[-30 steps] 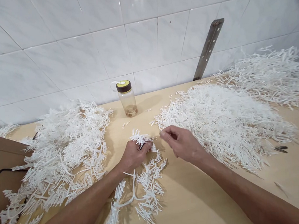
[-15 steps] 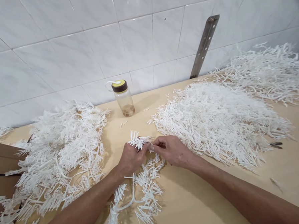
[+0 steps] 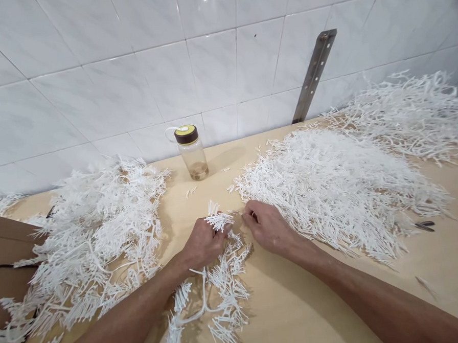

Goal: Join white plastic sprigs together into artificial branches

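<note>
My left hand (image 3: 206,240) is closed on a white branched plastic sprig (image 3: 221,222), whose fine tips fan out above the fingers. More of the same white branching (image 3: 227,289) hangs below that hand and lies on the table towards me. Just to the right, my right hand (image 3: 268,225) is pinched closed, a small gap away from the left. A thin whitish bit shows near its fingertips, but I cannot tell whether it is held.
A heap of white branched pieces (image 3: 101,229) lies left, beside a brown box (image 3: 10,254). Loose white sprigs (image 3: 329,181) are piled right, with longer strands (image 3: 410,116) behind. A lidded bottle (image 3: 193,153) stands near the tiled wall. Small dark-handled cutters (image 3: 425,226) lie far right.
My right hand has drawn away to the right from the left hand, opening a gap between them. The left hand keeps its hold on the sprig. The view has shifted slightly.
</note>
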`<state>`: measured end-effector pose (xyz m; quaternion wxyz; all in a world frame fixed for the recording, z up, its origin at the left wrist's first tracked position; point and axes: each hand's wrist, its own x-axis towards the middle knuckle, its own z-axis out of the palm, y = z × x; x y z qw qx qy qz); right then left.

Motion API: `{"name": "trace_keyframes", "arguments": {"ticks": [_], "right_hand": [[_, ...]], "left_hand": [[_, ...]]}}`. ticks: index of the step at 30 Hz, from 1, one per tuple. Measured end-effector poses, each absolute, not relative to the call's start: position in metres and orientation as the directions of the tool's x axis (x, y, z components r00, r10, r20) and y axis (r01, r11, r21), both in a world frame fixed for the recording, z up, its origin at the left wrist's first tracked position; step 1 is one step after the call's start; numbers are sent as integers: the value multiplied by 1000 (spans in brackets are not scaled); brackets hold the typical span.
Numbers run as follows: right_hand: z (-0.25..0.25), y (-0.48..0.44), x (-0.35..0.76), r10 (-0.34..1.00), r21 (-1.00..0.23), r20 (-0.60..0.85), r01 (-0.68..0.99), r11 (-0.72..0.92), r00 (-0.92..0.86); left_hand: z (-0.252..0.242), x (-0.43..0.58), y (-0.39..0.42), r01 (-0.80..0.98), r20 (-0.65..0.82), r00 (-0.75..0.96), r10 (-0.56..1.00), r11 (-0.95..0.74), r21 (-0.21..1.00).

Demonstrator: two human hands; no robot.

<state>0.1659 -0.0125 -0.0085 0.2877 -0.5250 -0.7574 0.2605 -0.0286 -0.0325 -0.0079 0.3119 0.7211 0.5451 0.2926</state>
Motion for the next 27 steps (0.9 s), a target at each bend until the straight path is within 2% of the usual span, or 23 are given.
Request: {"name": "trace_keyframes", "arguments": {"ticks": [4, 6, 8, 13, 15, 17, 19, 23, 27], "right_hand": [[-5, -6, 172, 990, -771, 67, 624, 128, -121], [1, -3, 178, 996, -802, 77, 591, 92, -50], [7, -1, 185, 990, -795, 138, 598, 99, 19], [19, -2, 193, 915, -685, 393, 693, 226, 90], [21, -8, 186, 939, -706, 345, 661, 253, 9], [20, -17, 175, 967, -760, 164, 600, 251, -196], [16, -25, 165, 946, -771, 76, 583, 255, -314], [5, -29, 154, 925, -733, 115, 597, 326, -363], [4, -25, 156, 928, -736, 113, 597, 319, -356]], "left_hand": [[-5, -27, -30, 505, 34, 142, 989, -102, 857], [-2, -25, -30, 472, 23, 101, 995, -69, 879], [1, -23, -31, 460, 24, 84, 996, -60, 886], [2, -22, -32, 477, 23, 77, 997, -57, 877], [1, -22, -32, 492, 34, 66, 997, -62, 868], [-1, -23, -32, 526, 61, 62, 996, -85, 846], [-4, -23, -32, 577, 105, 61, 993, -121, 808], [-8, -22, -33, 621, 176, 104, 979, -203, 757], [-7, -22, -34, 611, 199, 139, 970, -242, 753]]}}
